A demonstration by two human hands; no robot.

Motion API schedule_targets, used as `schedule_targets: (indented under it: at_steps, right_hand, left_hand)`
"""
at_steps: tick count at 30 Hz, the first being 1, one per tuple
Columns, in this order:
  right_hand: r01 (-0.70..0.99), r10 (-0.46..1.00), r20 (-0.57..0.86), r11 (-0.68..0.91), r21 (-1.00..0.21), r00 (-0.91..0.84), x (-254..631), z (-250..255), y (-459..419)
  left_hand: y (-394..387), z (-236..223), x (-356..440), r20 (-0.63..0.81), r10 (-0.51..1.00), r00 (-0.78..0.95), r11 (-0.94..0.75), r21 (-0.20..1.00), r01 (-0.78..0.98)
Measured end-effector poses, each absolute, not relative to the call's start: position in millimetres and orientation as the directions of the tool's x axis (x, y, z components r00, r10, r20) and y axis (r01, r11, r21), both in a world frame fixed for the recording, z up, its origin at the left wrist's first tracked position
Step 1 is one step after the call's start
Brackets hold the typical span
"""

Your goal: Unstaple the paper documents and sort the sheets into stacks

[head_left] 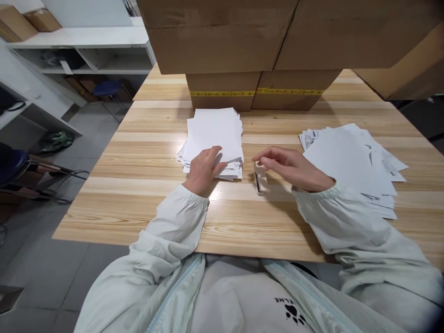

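Observation:
My left hand (204, 169) rests on the lower left part of a stack of white paper (215, 134), its thumb and fingers apart. The stack's top sheet is blank, and the sheets beneath stick out unevenly. To the right of it, a small pale stapler (260, 179) lies on the table. My right hand (293, 166) is over the stapler's far end, fingers bent and thumb a little apart from the index finger. Whether the fingertips touch the stapler is hard to make out. A second, fanned-out pile of paper (343, 157) lies just right of my right hand.
Large cardboard boxes (222, 37) are stacked at the back of the wooden table (145, 199), sealed with yellow tape on the lower ones. Another box (409, 69) stands at the back right. Beyond the left edge are a white shelf unit (93, 37) and a blue stool (107, 88).

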State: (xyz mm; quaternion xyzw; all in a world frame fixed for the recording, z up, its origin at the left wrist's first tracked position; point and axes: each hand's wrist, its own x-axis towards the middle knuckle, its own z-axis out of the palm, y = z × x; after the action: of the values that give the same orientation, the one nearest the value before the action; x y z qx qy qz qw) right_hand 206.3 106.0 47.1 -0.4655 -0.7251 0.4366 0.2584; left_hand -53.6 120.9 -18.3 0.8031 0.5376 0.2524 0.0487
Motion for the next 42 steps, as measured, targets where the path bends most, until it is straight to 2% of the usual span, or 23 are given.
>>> schedule_targets:
  at_steps: [4,8,10,12,17,24,42]
  right_hand:
    - [0.399,0.893,0.001,0.202,-0.894,-0.45,184,36,124]
    - [0.468,0.901,0.095,0.308,-0.829,-0.423,176,26,133]
    - [0.479,0.898,0.129,0.34,-0.81,-0.42,173,19,137]
    - [0.456,0.89,0.138,0.35,-0.818,-0.435,168,12,139]
    - [0.458,0.857,0.182,0.424,-0.781,-0.482,161,-3,139]
    - [0.483,0.848,0.2,0.457,-0.747,-0.492,160,-5,138]
    - [0.46,0.904,0.184,0.362,-0.811,-0.386,152,-18,141]
  left_hand:
    - [122,-26,-55,0.416,0.862,0.289,-0.452,0.373,0.811]
    - [120,-31,-51,0.53,0.848,0.018,-0.354,0.54,0.764]
    - [119,-31,-49,0.537,0.835,-0.119,-0.305,0.633,0.712]
    - [120,-31,-51,0.53,0.831,-0.167,-0.294,0.674,0.678]
    - [121,-35,-56,0.525,0.849,-0.058,-0.346,0.636,0.69]
    - [113,-29,-54,0.355,0.925,0.138,-0.358,0.688,0.631]
    - [113,-29,-53,0.33,0.939,0.094,-0.313,0.712,0.629]
